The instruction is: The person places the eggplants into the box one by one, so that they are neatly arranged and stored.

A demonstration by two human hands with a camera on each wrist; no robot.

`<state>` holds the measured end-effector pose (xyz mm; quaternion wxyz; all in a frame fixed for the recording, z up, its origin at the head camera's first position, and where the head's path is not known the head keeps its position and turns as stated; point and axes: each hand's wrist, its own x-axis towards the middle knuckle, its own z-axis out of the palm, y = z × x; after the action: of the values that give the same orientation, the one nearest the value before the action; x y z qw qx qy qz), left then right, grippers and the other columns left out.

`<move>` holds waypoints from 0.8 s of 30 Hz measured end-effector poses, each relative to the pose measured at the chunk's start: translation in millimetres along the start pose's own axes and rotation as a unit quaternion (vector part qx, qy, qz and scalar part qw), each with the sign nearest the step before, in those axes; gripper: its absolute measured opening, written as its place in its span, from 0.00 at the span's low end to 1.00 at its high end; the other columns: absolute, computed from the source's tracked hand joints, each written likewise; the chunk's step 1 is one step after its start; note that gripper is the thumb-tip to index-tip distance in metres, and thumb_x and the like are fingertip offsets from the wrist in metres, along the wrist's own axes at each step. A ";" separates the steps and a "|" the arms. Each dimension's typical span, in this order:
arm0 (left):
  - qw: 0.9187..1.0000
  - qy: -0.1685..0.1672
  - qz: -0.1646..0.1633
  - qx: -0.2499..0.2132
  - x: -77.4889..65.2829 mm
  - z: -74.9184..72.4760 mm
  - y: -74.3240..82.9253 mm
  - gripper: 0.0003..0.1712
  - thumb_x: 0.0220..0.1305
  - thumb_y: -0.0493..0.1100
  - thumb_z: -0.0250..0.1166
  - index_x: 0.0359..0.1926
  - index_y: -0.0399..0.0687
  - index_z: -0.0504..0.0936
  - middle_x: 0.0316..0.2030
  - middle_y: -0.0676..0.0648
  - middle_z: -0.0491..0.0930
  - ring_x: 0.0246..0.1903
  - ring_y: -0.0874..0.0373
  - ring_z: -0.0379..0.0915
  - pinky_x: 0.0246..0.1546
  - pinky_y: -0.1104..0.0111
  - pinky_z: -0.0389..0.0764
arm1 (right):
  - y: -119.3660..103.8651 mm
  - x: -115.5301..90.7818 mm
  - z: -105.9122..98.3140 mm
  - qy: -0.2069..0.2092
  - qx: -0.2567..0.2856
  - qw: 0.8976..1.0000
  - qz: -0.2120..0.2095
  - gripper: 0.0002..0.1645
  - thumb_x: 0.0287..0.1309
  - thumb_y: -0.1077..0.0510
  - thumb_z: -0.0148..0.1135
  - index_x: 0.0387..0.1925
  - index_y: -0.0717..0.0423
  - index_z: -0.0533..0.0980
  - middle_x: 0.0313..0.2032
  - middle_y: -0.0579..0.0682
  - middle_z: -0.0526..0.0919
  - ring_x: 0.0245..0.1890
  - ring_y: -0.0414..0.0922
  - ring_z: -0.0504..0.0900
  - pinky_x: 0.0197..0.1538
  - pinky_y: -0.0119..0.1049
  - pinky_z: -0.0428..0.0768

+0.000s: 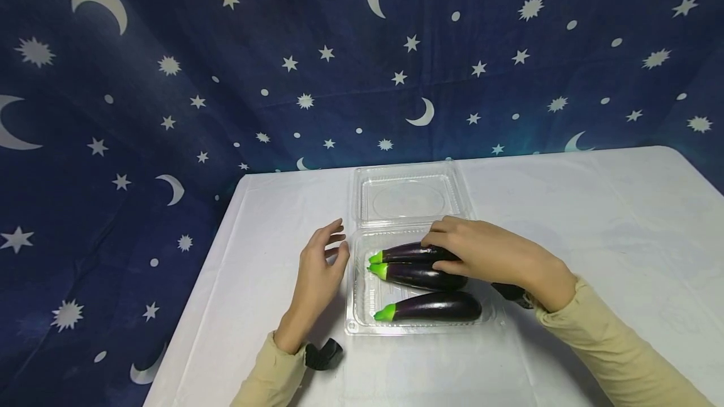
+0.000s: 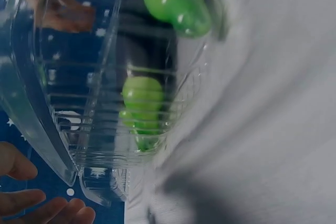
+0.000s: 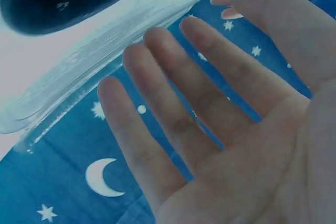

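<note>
Three dark purple eggplants with green stem ends lie in a clear plastic clamshell container [image 1: 357, 306]. The far eggplant [image 1: 408, 252] and the middle eggplant [image 1: 421, 276] lie side by side; the near eggplant [image 1: 438, 306] lies apart from them. My right hand [image 1: 492, 253] is over the right ends of the far two, partly hiding them. In the right wrist view its fingers [image 3: 173, 98] are spread and nearly straight, with nothing in the palm. Left of the container, my left hand [image 1: 319, 275] holds nothing, its fingers loosely bent. Green stem ends [image 2: 142, 103] show through the plastic wall.
The container's hinged lid [image 1: 407, 171] lies folded back on the far side. A white cloth covers the table [image 1: 594, 225]. Behind it hangs a dark blue curtain [image 1: 339, 30] with moons and stars. Black straps [image 1: 323, 355] sit at the wrists.
</note>
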<state>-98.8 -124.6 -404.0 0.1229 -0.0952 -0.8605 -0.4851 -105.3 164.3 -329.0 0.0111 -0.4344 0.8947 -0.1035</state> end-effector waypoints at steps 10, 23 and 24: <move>1.000 -0.001 0.004 -0.007 14.0 2.9 3.3 0.23 0.67 0.34 0.58 0.62 0.37 0.75 0.56 0.37 0.77 0.53 0.43 0.79 0.50 0.57 0.84 | 22.3 -6.0 1.9 0.037 0.031 0.997 0.054 0.23 0.61 0.54 0.68 0.56 0.58 0.78 0.53 0.53 0.79 0.54 0.51 0.78 0.52 0.49 0.82; 1.000 0.006 0.006 0.004 24.9 8.1 2.4 0.23 0.67 0.35 0.60 0.62 0.39 0.76 0.56 0.41 0.77 0.53 0.46 0.80 0.48 0.63 0.85 | 45.4 -6.6 8.0 0.092 0.059 0.985 0.131 0.27 0.62 0.55 0.66 0.60 0.62 0.74 0.57 0.57 0.74 0.59 0.54 0.73 0.56 0.55 0.79; 1.000 0.007 0.007 0.003 25.8 8.5 2.5 0.23 0.66 0.35 0.60 0.62 0.39 0.76 0.56 0.41 0.77 0.53 0.46 0.80 0.48 0.63 0.85 | 46.5 -6.5 9.0 0.101 0.056 0.984 0.137 0.28 0.63 0.55 0.66 0.61 0.62 0.73 0.57 0.57 0.74 0.60 0.55 0.72 0.57 0.55 0.78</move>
<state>-123.7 -114.8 -398.3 0.1327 -0.0969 -0.8606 -0.4821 -136.3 195.7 -347.3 -0.0406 -0.2940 0.9350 -0.1941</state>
